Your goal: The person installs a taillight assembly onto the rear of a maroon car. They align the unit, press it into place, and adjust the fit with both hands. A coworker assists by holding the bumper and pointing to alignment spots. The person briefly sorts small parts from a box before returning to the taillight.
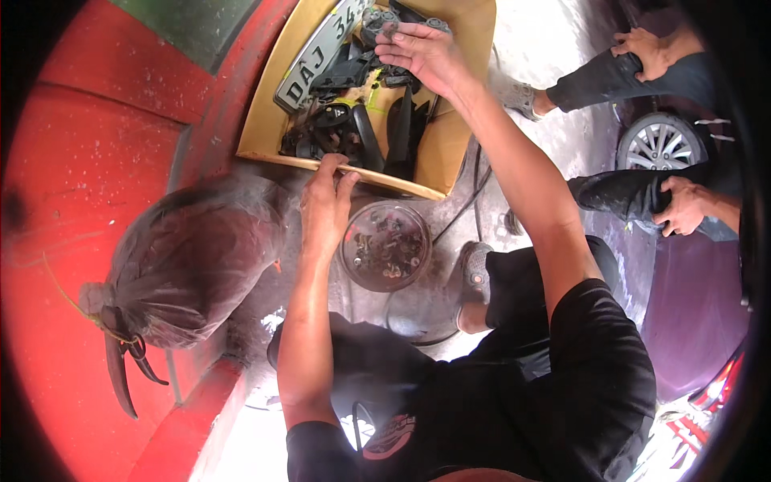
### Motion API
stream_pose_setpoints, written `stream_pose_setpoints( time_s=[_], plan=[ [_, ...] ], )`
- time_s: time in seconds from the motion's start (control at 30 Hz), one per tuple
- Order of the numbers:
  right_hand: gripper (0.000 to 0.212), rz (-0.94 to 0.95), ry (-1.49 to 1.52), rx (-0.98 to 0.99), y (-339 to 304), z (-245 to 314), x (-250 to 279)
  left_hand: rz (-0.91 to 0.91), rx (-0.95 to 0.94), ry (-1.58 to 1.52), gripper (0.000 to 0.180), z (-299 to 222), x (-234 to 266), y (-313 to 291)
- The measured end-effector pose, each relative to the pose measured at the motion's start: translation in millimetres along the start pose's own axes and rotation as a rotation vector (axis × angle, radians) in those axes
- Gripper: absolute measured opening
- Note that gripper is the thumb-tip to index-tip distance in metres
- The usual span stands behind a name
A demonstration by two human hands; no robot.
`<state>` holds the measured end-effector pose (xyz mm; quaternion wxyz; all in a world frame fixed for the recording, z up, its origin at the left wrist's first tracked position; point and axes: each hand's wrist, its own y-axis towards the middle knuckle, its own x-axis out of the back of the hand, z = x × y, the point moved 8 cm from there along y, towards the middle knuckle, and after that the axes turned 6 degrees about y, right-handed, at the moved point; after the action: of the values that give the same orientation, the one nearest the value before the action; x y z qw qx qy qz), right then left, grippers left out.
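Note:
A cardboard box (pixel 438 153) sits in front of me, holding several black plastic parts (pixel 353 132) and a white licence plate (pixel 309 68) along its left wall. My left hand (pixel 325 197) is closed on the box's near rim, with the fingertips over the edge. Over the far end of the box, my right hand (pixel 422 56) has its fingers pressed together. A small dark piece (pixel 389 32) shows at its fingertips, too small to name. Grey parts lie just beyond and beside that hand.
A round tub (pixel 385 281) of small metal hardware stands below the box. To the left, a tied plastic bag (pixel 197 265) rests against a red panel (pixel 88 193). Another person's hands (pixel 687 201) and legs are at right, near a car wheel (pixel 660 145). A dark cable (pixel 466 205) crosses the floor.

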<state>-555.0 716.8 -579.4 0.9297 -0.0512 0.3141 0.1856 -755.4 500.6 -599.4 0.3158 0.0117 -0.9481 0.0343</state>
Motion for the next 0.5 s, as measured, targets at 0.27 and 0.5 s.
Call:
stream_pose_setpoints(
  time_s=[0.27, 0.5],
  plan=[
    [0.027, 0.02, 0.099, 0.0, -10.4, 0.9, -4.1, 0.004, 0.004, 0.031, 0.029, 1.1, 0.1, -0.7],
    [0.029, -0.098, -0.017, -0.038, -14.5, -3.2, 4.3, 0.009, 0.0, 0.009, 0.029, 1.6, -0.5, -1.1]
  ],
)
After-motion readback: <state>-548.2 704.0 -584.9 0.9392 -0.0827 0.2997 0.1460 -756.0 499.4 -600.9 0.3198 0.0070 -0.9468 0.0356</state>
